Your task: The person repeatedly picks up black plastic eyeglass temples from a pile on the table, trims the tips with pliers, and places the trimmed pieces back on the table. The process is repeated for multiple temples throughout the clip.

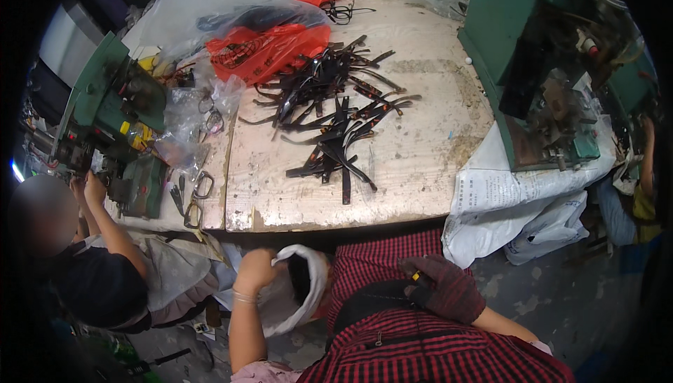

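Observation:
At the bench's front edge, my bare left hand (257, 270) grips the rolled rim of a white sack (307, 254). Something dark shows inside the sack's mouth. My right hand (447, 288), in a dark knitted glove, is over my lap by the red-and-black checked apron (389, 262). Its fingers are curled around a small object with a yellow part (416, 276); most of that object is hidden. Beyond both hands, a loose pile of dark and tortoiseshell spectacle temples (336, 115) lies on the wooden bench (420, 173).
A red plastic bag (273, 49) and assembled spectacle frames (340, 12) lie behind the pile. Green machines stand at right (489, 67) and left (97, 78). A co-worker (100, 283) sits at the left machine. Spectacle frames (203, 185) lie near the bench's left front. A white sheet (483, 194) hangs at right.

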`<state>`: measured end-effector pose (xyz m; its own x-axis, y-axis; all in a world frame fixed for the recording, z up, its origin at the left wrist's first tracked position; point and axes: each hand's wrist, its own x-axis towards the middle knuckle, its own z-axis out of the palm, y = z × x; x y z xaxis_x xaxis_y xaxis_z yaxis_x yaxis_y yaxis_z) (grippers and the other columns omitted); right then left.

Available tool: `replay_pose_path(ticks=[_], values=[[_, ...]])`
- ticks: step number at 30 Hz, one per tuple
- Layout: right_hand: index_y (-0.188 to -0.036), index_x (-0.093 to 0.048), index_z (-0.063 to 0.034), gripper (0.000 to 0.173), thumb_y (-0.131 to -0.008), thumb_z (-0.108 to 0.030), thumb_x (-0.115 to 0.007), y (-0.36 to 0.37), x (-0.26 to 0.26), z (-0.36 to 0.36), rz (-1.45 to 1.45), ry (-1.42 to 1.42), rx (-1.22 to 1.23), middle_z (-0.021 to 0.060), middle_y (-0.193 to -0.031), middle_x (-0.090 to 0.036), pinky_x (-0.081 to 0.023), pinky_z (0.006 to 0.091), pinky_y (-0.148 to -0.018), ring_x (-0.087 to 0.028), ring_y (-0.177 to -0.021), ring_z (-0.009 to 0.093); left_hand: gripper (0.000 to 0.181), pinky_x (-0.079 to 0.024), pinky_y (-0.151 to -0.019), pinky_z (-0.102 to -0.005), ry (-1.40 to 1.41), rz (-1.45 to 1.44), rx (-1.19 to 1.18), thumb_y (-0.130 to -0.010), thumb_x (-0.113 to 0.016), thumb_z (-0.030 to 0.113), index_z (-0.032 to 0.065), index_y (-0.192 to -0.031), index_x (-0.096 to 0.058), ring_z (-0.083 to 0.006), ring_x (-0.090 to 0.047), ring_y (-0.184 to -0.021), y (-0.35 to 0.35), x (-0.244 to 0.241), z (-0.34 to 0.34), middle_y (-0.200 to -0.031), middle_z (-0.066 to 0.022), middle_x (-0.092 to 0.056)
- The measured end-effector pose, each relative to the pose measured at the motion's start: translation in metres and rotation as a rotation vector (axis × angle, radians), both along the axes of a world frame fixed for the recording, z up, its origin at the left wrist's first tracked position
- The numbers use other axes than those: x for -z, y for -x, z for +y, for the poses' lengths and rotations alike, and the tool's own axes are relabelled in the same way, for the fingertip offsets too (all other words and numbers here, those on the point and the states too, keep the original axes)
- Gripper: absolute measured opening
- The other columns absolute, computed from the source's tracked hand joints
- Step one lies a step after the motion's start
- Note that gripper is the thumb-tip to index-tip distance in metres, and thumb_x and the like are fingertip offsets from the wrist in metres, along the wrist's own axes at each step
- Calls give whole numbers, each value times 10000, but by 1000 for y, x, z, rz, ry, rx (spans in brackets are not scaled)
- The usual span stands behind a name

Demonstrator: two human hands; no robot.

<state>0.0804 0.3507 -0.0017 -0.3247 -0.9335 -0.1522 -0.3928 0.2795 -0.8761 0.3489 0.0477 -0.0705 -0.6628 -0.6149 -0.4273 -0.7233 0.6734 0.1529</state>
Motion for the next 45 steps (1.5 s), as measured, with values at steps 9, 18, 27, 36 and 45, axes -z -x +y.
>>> replay_pose_path(ticks=[9, 18, 27, 36, 45], values=[[-1182, -607, -72, 407, -808, -188, -715, 0, 10, 4, -46, 79, 22, 117, -983, -643, -496, 368, -807, -625, -921, 279, 93, -476, -693, -410, 446, 683, 520, -761, -670, 106, 84, -840, -713, -298, -577, -819, 215, -96, 0, -844, -103, -531], [-1240, -538, -78, 384, -873, -147, -624, 21, 34, 37, -1158, 61, 442, 53, -1013, -609, -483, 336, -841, -590, -946, 209, 77, -475, -633, -393, 530, 930, 465, -838, -603, 51, 35, -912, -615, -313, -582, -720, 253, -104, -9, -808, -116, -564], [-1298, -504, -58, 472, -864, -162, -656, 34, 12, 22, -332, 83, 227, 123, -1095, -624, -491, 355, -861, -614, -982, 240, 105, -453, -517, -266, -65, 1236, -16, -907, -606, 66, 37, -986, -544, -149, -561, -585, 229, -53, 113, -780, -87, -597], [-1205, -595, -147, 537, -696, -243, -734, 49, -49, -1, 821, 339, 84, 90, -1072, -546, -446, 439, -821, -557, -924, 289, 116, -436, -560, -196, -773, 1396, -256, -1000, -470, 113, 12, -1054, -453, -85, -555, -656, 202, -116, 135, -801, -67, -583], [-1255, -591, -201, 651, -628, -221, -766, 59, -60, 3, 868, 249, -12, 95, -1071, -527, -433, 440, -808, -513, -978, 308, 138, -451, -679, -221, -452, 1498, -84, -980, -474, 58, -27, -1079, -427, -125, -591, -751, 193, -117, 150, -875, -93, -555]])
